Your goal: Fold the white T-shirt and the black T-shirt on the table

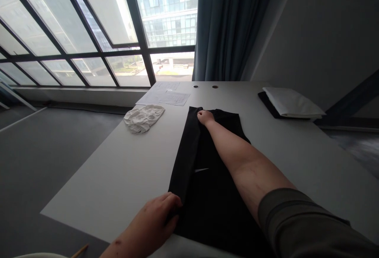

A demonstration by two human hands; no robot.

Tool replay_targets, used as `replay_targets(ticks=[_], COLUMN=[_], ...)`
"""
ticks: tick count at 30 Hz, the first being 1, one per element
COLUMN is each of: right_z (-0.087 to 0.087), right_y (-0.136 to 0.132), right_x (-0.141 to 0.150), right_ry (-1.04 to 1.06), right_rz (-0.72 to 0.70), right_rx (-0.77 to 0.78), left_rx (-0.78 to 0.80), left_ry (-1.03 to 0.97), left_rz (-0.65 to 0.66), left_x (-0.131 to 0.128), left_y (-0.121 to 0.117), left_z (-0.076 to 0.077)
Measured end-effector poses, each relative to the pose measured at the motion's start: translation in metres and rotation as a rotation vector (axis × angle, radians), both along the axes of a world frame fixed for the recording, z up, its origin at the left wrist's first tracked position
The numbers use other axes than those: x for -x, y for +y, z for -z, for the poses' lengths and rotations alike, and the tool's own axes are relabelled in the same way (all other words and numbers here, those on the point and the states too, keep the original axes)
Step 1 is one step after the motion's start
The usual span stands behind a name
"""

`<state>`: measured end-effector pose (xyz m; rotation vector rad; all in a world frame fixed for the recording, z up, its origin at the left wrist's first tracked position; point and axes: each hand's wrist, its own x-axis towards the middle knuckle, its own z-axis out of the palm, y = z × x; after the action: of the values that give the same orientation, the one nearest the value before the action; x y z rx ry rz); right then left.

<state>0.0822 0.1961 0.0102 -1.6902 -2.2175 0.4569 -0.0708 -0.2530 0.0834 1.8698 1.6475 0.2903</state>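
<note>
A black shirt (219, 206) lies on the white table, with its left side folded inward in a long strip. A thin pale mark shows on its middle. My left hand (158, 214) is closed on the near end of the folded strip; part of its grip is hidden in the dark cloth. Reaching across the shirt, my right hand (205, 117) pinches the cloth at the far end, by the shoulder and neckline. My right forearm covers part of the shirt's right side.
On the white table (118, 175), a crumpled white cloth (144, 118) lies left of the shirt. Paper sheets (174, 98) and two round holes are at the far side. A folded white cloth (293, 102) rests on a black one at right. Windows and a blue curtain (227, 29) stand behind.
</note>
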Motion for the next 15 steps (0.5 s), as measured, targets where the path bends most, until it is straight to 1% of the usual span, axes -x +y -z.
replay_targets(ticks=[2,4,6,7,9,12,13,15], right_z=[0.011,0.022,0.031,0.035,0.041,0.045,0.046,0.047], right_y=[-0.006,-0.012,-0.017,-0.019,-0.023,-0.025,-0.024,-0.021], right_x=[-0.004,-0.003,-0.002,-0.001,-0.001,-0.001,-0.001,0.000], right_ry=[-0.042,-0.076,-0.094,-0.100,-0.104,-0.117,-0.129,-0.163], right_rz=[-0.035,-0.051,-0.049,-0.045,-0.037,-0.049,-0.055,-0.059], right_rx=[0.015,0.027,0.034,0.027,-0.027,-0.112,-0.102,-0.034], left_rx=[0.041,0.067,0.029,-0.023,-0.163,-0.349,-0.390,-0.444], left_ry=[0.012,0.021,0.034,0.049,0.106,0.232,0.274,0.340], left_rz=[0.059,0.090,0.079,0.068,0.061,0.117,0.140,0.165], left_x=[-0.006,-0.011,-0.014,-0.015,-0.016,-0.015,-0.015,-0.014], left_y=[0.003,0.008,0.015,0.019,0.026,0.033,0.034,0.035], left_z=[0.003,0.006,0.012,0.017,0.033,0.064,0.075,0.091])
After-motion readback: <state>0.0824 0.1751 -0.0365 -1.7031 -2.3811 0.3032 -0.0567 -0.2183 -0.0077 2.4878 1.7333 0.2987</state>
